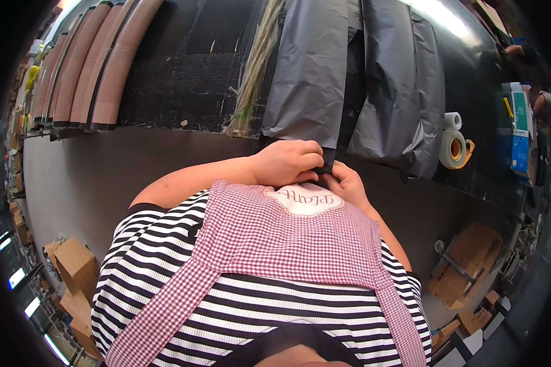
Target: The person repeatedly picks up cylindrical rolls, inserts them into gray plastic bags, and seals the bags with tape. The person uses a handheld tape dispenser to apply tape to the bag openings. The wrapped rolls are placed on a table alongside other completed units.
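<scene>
Lettering (pixel 305 197) on patch (pixel 309 211) near right hand (pixel 347 181)

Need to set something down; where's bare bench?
Bench between brown rolls and strands, bar scraps; also between grey plastic and boxes, beyond the tape. Crowded: middle, mostly covered by plastic, with left hand and right hand at its front.
</scene>
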{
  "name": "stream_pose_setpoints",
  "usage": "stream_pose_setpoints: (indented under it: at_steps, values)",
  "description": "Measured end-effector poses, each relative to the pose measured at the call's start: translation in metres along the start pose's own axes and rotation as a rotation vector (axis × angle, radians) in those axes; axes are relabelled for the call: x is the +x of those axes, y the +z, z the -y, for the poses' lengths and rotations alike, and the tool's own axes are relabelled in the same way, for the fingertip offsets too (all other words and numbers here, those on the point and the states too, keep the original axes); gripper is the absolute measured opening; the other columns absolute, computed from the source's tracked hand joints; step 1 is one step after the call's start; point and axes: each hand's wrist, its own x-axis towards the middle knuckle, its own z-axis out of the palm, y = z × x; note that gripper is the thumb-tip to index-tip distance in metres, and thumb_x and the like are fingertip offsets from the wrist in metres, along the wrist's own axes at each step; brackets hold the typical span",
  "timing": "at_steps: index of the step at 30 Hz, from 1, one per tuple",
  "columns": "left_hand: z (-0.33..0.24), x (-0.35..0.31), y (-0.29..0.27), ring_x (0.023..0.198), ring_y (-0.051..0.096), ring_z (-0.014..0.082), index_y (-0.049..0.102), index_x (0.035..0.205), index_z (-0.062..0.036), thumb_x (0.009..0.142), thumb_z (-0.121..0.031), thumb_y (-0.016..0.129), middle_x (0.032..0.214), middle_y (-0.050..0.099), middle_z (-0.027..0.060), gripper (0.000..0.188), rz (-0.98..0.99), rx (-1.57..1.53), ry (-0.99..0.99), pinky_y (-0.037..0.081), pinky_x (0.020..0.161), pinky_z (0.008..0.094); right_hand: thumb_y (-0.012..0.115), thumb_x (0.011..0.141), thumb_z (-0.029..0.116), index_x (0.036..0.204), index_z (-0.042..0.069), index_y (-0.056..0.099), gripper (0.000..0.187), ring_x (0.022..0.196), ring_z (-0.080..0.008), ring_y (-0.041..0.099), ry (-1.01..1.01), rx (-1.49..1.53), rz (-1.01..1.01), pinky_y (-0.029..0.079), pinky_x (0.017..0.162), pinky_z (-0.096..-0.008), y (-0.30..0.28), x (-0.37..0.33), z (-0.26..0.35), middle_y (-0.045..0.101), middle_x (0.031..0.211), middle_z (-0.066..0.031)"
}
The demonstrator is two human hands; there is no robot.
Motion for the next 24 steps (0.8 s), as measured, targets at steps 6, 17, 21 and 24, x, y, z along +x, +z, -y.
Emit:
stream_pose_setpoints:
  at_steps: [6,17,21,24]
  values:
    - [0.005,0.006,0.023,0.086,0.062,0.0260,0.062,0.094,-0.0044,0.080,-0.016,0.069,0.097,0.060,0.0098,0.020,0.062,0.084,-0.047,0.051,0.073,0.0322,0.058,0.077,0.002,0.082,-0.001,0.059,0.006,0.081,-0.0322,0.058,-0.174,-0.470,0.021,0.048,0.068,-0.0394,-0.005,0.004,-0.002,0.058,0.087,-0.0134]
    - [0.031,-0.282,-0.034,0.099,0.064,0.0196,0.065,0.102,-0.0069,0.091,-0.021,0.061,0.106,0.066,0.0082,0.019,0.541,-0.126,-1.473,0.051,0.082,0.0359,0.059,0.084,0.004,0.098,0.000,0.062,0.015,0.081,-0.0298,0.061,-0.182,-0.477,0.258,0.049,0.073,-0.0340,-0.039,0.022,0.018,0.060,0.089,-0.0148]
    - [-0.003,-0.283,-0.073,0.112,0.059,0.0271,0.067,0.109,-0.0126,0.087,-0.020,0.055,0.118,0.061,0.0096,0.026,0.673,0.327,-1.536,0.051,0.086,0.0445,0.065,0.082,0.002,0.107,0.006,0.061,0.025,0.091,-0.0315,0.060,-0.628,-0.765,-0.198,0.050,0.080,-0.0411,-0.051,0.049,0.056,0.062,0.100,-0.0154]
    - [0.019,-0.230,-0.048,0.099,0.061,0.0287,0.063,0.095,-0.0102,0.084,-0.017,0.054,0.100,0.061,0.0093,0.016,0.150,0.339,-0.790,0.052,0.081,0.0417,0.068,0.079,0.002,0.104,0.007,0.060,0.027,0.100,-0.0351,0.057,-0.836,-0.913,-0.130,0.048,0.086,-0.0464,-0.043,0.080,0.079,0.061,0.108,-0.0167]
